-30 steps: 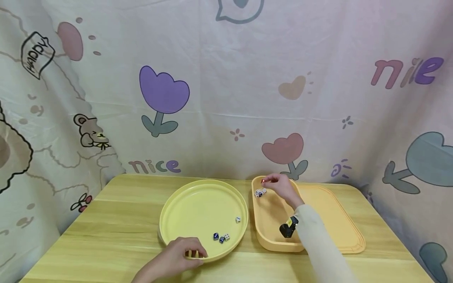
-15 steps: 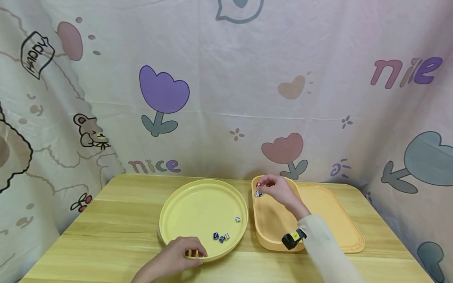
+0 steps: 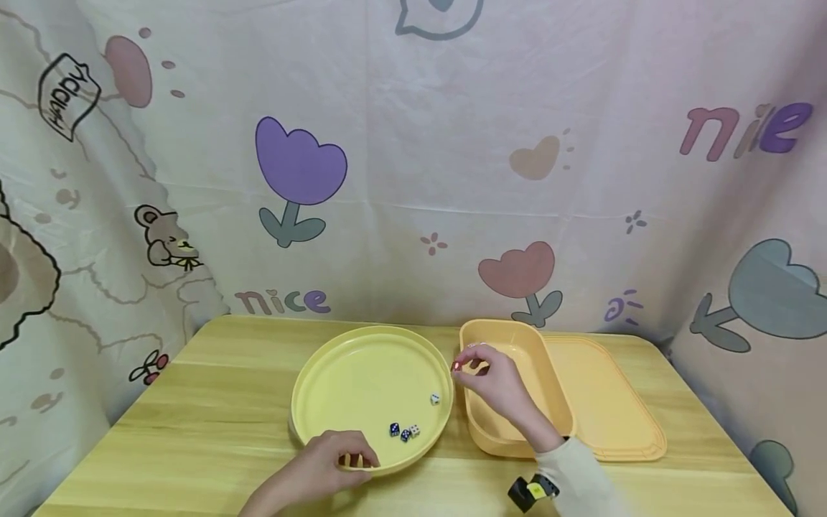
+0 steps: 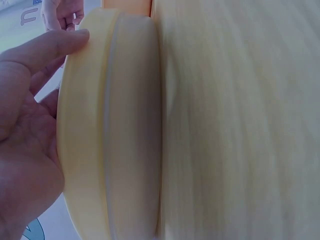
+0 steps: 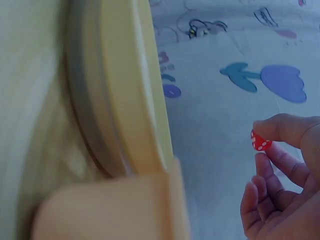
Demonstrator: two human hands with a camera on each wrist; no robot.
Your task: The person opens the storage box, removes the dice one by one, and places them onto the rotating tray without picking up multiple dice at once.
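My left hand (image 3: pixel 326 463) grips the near rim of a round yellow tray (image 3: pixel 362 380), thumb outside the wall and fingers over the inner side. In the tray lie two dark blue dice (image 3: pixel 395 429) and a white die (image 3: pixel 415 431) close together, with another white die (image 3: pixel 435 398) nearer the right wall. Between thumb and fingertips my right hand (image 3: pixel 497 388) pinches a red die (image 5: pixel 261 143) with white dots. That hand is above the gap between the tray and an orange rectangular box (image 3: pixel 561 391), and hides part of the box's inside.
An orange lid (image 3: pixel 614 402) lies flat to the right of the box. Both containers stand on a wood-grain table (image 3: pixel 213 402), with a patterned curtain (image 3: pixel 400 143) hanging behind it. A black wrist camera (image 3: pixel 533 492) sits by the right sleeve.
Holding the red die, my right hand has moved from the far end of the box leftward and nearer, to beside the tray. My left hand and the dice in the tray stay put.
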